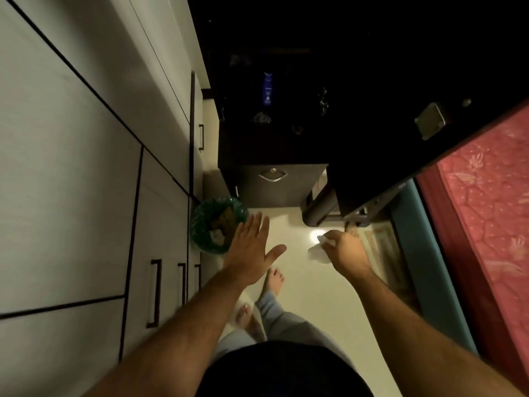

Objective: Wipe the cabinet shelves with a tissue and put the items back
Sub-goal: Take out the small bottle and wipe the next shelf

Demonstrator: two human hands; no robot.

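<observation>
Tissue in hand, dark cabinet ahead — plenty could slip here.

Our right hand (345, 249) pinched the tissue (317, 252), a small white crumpled wad hanging loose below the fingers, at about four o'clock from the open cabinet (272, 133). Our left hand (250, 253) was spread flat, fingers straight, holding nothing, over the green bin (206, 222) at its ten o'clock. We judged the risks thus: the shelves sat so dark that we could brush the blue bottle (268, 88) standing inside and topple it, or skip patches entirely; the limp tissue could tear or drop from that light pinch. The open door (400, 144) at two o'clock could catch an elbow.
</observation>
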